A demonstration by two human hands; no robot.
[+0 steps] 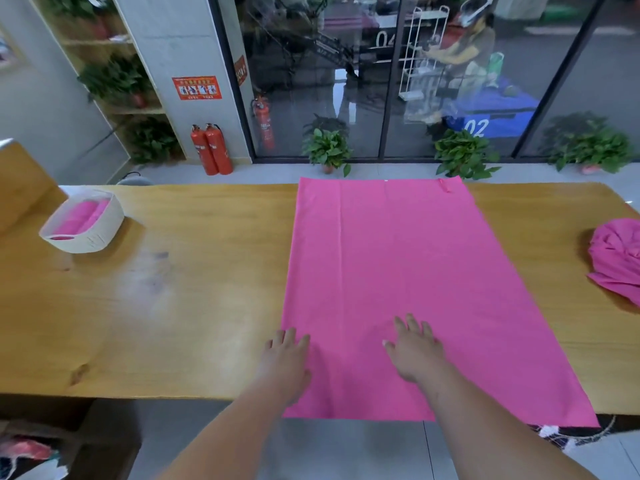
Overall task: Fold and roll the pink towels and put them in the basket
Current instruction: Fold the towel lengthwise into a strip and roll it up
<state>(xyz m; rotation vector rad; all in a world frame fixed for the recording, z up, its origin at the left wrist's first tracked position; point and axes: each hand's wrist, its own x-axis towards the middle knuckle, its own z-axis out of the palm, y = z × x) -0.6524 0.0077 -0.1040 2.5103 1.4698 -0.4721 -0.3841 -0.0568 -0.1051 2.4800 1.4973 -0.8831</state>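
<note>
Look past the glass [540, 46]: you can read a white 04 [385, 39] on something dark and a white 02 [477, 128] on the blue mat [509, 121]. The print on the red poster [196, 88] on the pillar [180, 36] and on the red sign [240, 70] beside it is too small to read.

1. The left hand [287, 358] lies flat, palm down. Its fingers are straight and close together, and they point away from the body.
2. The right hand [414, 351] lies flat too, palm down. Its fingers are straight and spread a little, and the thumb sticks out to the left.
3. The two hands are side by side, near each other but not touching.
4. Both arms are bare. The left arm [225, 441] comes up from the bottom left. The right arm [502, 431] comes up from the bottom right.
</note>
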